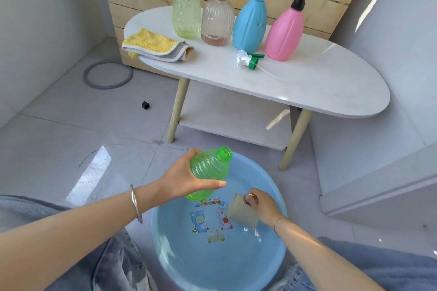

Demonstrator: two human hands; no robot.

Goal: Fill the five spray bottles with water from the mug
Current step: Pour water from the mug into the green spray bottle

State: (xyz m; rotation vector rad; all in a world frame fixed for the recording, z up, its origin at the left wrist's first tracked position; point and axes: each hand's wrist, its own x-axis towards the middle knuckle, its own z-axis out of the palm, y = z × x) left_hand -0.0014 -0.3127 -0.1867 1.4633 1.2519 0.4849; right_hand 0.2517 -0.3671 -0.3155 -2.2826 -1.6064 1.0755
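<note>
Scooping water looks like the step in hand. The left hand (182, 179) wraps fingers and thumb round the ribbed green spray bottle (209, 168), which is uncapped, its neck tilted up and away, held above the blue basin (165, 243). To its right the beige mug (241, 211) lies tipped on its side low in the basin, apparently at the water, the right hand (262, 205) curled round its handle side.

Behind, on the white table (319, 87), four capped bottles stand upright: pale green (186, 7), clear ribbed (217, 21), blue (249, 23), pink (283, 35). A loose spray head (250, 60) lies just before the blue one.

Next, I judge, the mug must rise full and meet the narrow neck. That calls for a steadier, more upright bottle and a slow pour.
</note>
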